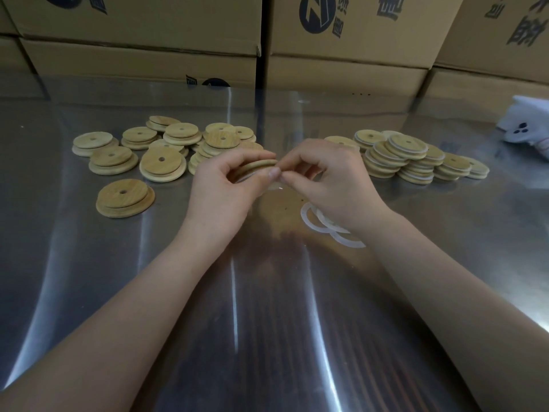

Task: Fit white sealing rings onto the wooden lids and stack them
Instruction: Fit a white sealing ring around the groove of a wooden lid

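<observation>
Fingers [248, 158] of the left hand [225, 179] curl over the top of a round, pale wooden lid [256, 168], with the thumb under its near edge, so the lid is held on edge just above the table. The right hand [329, 176] meets it from the other side, its thumb and forefinger pressed together at the lid's rim and the other fingers curled in. A pale sliver shows just below the two thumbs. It may be a ring, but it is too small to tell.

On the brushed steel table [267, 307], a few loose white sealing rings [323, 224] lie overlapping just under the right wrist. A scatter of bare wooden lids [175, 144] sits to the left, and a leaning heap of lids already ringed in white [407, 156] to the right. Brown cardboard boxes [341, 55] stand behind.

The step in hand looks like seating a ring in the held lid's groove. The bare pile is about as large as the finished one, so the job seems roughly half done.

Next, the ring likely needs working round the rim until it sits flush. The lid then goes onto the right-hand heap, which leans enough that it should be set down squarely.
</observation>
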`<state>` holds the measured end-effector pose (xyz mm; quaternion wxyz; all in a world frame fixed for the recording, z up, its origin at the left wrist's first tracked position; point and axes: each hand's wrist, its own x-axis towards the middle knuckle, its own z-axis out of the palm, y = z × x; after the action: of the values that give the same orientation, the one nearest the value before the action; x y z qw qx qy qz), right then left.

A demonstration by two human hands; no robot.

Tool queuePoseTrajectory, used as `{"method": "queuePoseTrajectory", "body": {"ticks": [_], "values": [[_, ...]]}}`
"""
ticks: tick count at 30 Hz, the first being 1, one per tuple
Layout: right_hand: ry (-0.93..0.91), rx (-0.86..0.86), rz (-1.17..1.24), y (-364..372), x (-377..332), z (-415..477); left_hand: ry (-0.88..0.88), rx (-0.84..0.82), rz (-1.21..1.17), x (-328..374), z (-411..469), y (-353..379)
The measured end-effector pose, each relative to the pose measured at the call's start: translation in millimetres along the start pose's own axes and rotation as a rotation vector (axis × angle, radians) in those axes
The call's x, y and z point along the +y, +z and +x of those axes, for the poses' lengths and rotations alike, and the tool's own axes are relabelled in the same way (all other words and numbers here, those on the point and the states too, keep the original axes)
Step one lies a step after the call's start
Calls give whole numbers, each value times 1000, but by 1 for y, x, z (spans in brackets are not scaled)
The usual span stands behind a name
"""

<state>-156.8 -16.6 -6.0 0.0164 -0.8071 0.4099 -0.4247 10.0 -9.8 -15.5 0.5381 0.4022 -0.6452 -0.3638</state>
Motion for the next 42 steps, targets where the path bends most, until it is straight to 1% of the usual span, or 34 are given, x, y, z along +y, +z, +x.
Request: {"method": "queuePoseTrajectory", "body": {"ticks": [3,6,10,14,20,24,29,33,37,40,42], "values": [[74,27,37,3,-1,-1,-51,61,-85,0,0,2],[168,34,84,8,-1,-2,-75,69,-146,0,0,2],[289,77,175,11,-2,-2,-63,58,-126,0,1,-1],[312,45,186,6,-2,-1,-33,42,-89,0,2,-3],[339,-32,219,-6,2,1,63,31,-24,5,2,-2],[324,-74,194,-11,4,2,102,12,35,7,1,-1],[262,-111,29,-14,5,3,130,4,98,6,-1,-1],[173,-92,-72,-14,2,2,150,-11,93,4,-1,-3],[65,-52,-115,-15,1,1,177,-46,121,3,0,-7],[-6,-22,-122,-16,0,1,184,-102,211,1,0,-6],[-40,-16,-125,-15,-1,2,199,-83,238,-1,1,-4]]}}
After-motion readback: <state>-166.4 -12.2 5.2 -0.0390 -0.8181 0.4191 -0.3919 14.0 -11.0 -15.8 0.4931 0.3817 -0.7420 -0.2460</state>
